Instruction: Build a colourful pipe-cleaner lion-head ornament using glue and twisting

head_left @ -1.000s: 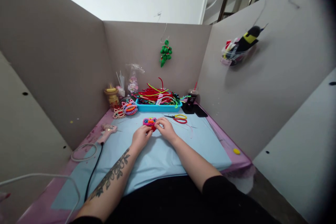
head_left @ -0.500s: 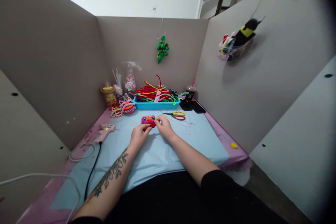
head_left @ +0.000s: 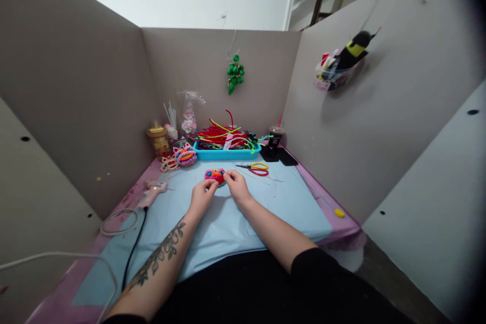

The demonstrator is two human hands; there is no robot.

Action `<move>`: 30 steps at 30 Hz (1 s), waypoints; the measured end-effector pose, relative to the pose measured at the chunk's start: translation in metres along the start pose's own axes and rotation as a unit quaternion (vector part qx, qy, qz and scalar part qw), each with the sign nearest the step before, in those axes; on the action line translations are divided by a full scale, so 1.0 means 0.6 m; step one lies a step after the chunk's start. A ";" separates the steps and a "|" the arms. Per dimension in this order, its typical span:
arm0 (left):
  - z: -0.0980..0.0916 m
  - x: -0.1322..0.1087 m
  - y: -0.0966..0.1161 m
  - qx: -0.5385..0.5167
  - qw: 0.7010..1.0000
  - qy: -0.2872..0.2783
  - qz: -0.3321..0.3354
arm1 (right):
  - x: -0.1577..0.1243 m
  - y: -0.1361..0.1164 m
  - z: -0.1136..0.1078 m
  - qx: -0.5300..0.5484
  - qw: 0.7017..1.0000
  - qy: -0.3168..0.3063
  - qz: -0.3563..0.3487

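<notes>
The left hand [head_left: 202, 196] and the right hand [head_left: 238, 187] come together above the middle of the bench [head_left: 296, 212], with a small fuzzy toy [head_left: 214, 175] between and just beyond their fingertips. It is pink along the far part, with blue, orange and yellow patches, and red at the near part. The left hand pinches the toy's near edge between thumb and bent fingers. The right hand grips its right side with thumb and fingers curled in; exactly how those fingers close is too small to tell.

To the right of the toy and slightly farther off lie scissors [head_left: 248, 167] with one yellow and one red handle, near the right hand but apart from it. Beyond the toy, at the far side, sits a blue tray [head_left: 226, 154] heaped with mostly red fuzzy stems [head_left: 216, 135]. Far left of the toy stands a round, purple-and-orange toy [head_left: 185, 156]. A pink glue gun [head_left: 154, 192] lies left of the left hand, well apart.
</notes>
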State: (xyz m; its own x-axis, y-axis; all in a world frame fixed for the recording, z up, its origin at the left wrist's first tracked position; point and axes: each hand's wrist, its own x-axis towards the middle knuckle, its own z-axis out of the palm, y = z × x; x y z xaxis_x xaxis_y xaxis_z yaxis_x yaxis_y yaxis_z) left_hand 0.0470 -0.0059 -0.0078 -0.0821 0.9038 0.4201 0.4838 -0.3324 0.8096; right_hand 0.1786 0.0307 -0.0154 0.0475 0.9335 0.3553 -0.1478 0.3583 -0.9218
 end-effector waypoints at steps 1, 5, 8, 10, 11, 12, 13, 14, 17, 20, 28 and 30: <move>0.000 0.000 -0.001 0.005 1.000 0.005 0.010 | 0.000 -0.001 0.000 0.014 1.000 -0.005 0.012; -0.002 0.002 -0.009 0.041 0.998 0.027 0.039 | -0.002 -0.004 -0.001 0.034 0.998 -0.033 0.045; -0.008 0.003 -0.013 0.075 0.995 0.025 0.055 | 0.000 -0.008 -0.007 0.023 0.996 -0.062 0.055; -0.011 0.003 -0.014 0.101 0.992 0.023 0.067 | 0.003 -0.011 -0.015 0.008 0.996 -0.077 0.044; -0.013 0.003 -0.014 0.113 0.991 0.021 0.072 | 0.005 -0.013 -0.020 -0.010 0.997 -0.078 0.026; -0.014 0.002 -0.014 0.126 0.989 0.018 0.077 | 0.006 -0.015 -0.025 -0.035 0.996 -0.077 -0.003; -0.015 0.001 -0.013 0.142 0.986 0.013 0.084 | 0.007 -0.017 -0.030 -0.066 0.994 -0.075 -0.040; -0.016 0.000 -0.012 0.164 0.982 0.007 0.094 | 0.007 -0.018 -0.033 -0.100 0.989 -0.078 -0.081; -0.015 -0.004 -0.007 0.257 0.955 -0.007 0.147 | 0.005 -0.016 -0.038 -0.208 0.952 -0.120 -0.189; -0.012 -0.007 -0.003 0.335 0.921 -0.016 0.197 | 0.001 -0.008 -0.036 -0.303 0.903 -0.174 -0.250; -0.011 -0.008 -0.007 0.337 0.913 -0.013 0.231 | 0.009 0.004 -0.038 -0.363 0.868 -0.199 -0.272; -0.015 -0.008 -0.011 0.303 0.925 -0.001 0.231 | 0.011 0.002 -0.040 -0.347 0.885 -0.183 -0.252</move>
State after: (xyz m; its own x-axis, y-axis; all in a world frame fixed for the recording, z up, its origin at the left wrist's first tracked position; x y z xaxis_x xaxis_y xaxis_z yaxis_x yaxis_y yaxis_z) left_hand 0.0366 -0.0103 -0.0115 0.2571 0.7034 0.6627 0.8657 -0.4724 0.1655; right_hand 0.2025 0.0377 -0.0179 -0.4063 0.6339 0.6581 0.4490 0.7658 -0.4604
